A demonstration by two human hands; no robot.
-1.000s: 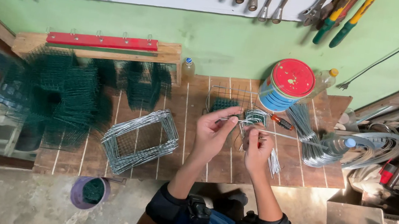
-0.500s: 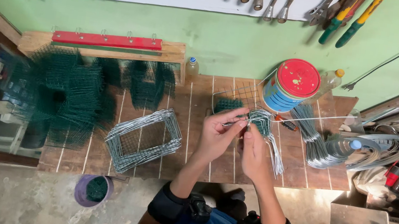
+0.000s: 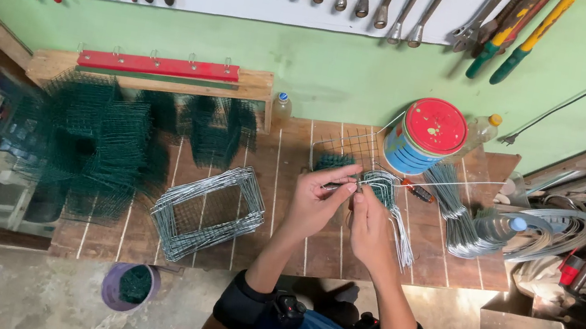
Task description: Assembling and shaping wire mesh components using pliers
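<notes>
As you lean over the wooden bench [image 3: 295, 244], your left hand [image 3: 314, 204] and right hand [image 3: 369, 229] meet, fingertips pinching a bent grey wire piece [image 3: 384, 188] between them. A stack of wire frames [image 3: 210, 210] lies just left of your left hand, and a red-lidded tin [image 3: 429, 136] stands beyond your right.

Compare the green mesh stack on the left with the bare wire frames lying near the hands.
The green mesh stack is dark green; the wire frames are bare silver. The mesh is a fine grid standing in upright sheets; the frames are open rectangular loops lying flat with a hollow middle. The mesh pile looks bigger. Both rest on the wooden bench, untouched by the left hand or the right hand.
</notes>
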